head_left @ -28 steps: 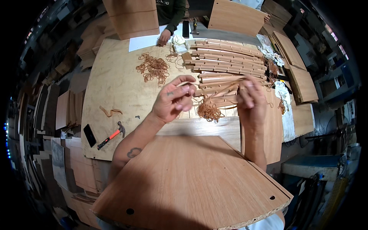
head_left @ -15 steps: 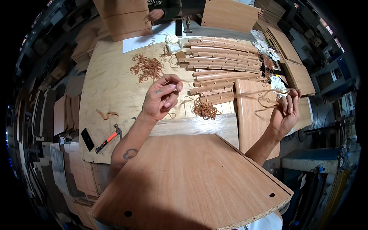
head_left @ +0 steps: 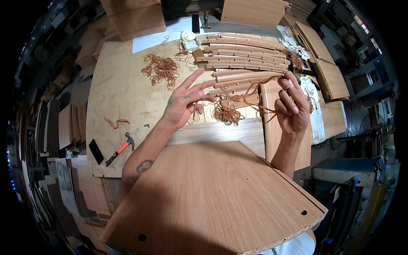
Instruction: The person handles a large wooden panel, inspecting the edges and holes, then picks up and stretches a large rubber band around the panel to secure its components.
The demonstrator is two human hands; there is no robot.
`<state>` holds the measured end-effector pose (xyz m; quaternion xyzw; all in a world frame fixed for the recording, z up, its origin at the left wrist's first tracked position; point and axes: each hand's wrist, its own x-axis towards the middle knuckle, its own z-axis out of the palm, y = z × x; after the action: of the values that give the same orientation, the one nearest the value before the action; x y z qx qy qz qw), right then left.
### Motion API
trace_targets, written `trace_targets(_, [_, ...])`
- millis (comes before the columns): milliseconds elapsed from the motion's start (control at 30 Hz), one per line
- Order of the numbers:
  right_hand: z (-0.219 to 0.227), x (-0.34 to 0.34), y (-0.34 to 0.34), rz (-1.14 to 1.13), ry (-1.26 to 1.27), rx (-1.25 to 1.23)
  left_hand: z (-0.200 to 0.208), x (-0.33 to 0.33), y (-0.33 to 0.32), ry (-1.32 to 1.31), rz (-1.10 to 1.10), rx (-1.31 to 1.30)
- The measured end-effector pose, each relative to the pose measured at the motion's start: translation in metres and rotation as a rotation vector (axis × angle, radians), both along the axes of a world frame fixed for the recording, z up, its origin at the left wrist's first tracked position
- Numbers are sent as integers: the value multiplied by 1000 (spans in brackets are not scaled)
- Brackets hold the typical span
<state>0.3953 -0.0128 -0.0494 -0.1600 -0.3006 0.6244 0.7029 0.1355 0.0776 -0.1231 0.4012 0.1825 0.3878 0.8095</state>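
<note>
My right hand [head_left: 294,104] is raised over the right of the bench, its fingertips pinched on a brown elastic band [head_left: 268,79]. Loops of the band trail leftward from the fingers, partly blurred. Across from it, my left hand [head_left: 183,104] is open with its fingers spread, and it holds nothing that I can make out. A small pile of brown bands [head_left: 227,114] lies on the bench between the hands. In front of me, a wood-grain panel [head_left: 212,187] with two dark holes near its close edge tilts up across both forearms' inner sides.
Behind my hands are several wooden rails [head_left: 242,53] with short pegs. A larger band heap [head_left: 160,70] lies left of them. An orange-handled hammer [head_left: 120,149], a black phone [head_left: 96,151] and a loose strip [head_left: 117,123] sit at left. Another person's hand [head_left: 288,7] holds a far board [head_left: 253,16].
My right hand has moved left and up with the band, toward my left hand. My left hand's fingers have spread from a pinch. The other person's hand at the far left box has left view.
</note>
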Motion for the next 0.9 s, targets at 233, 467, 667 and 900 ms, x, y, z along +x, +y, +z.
trace_targets(233, [-2,-20,3,232,25,55,-27,20,-5,69,-169,31])
trace_targets(467, [-6,-22,4,286,91,100,-26,34,-26,147,-272,130])
trace_targets(667, [-9,-19,7,294,155,129,-20,38,-28,274,-286,338])
trace_targets(900, [-9,-19,7,302,163,161,-16,44,-39,282,-263,467])
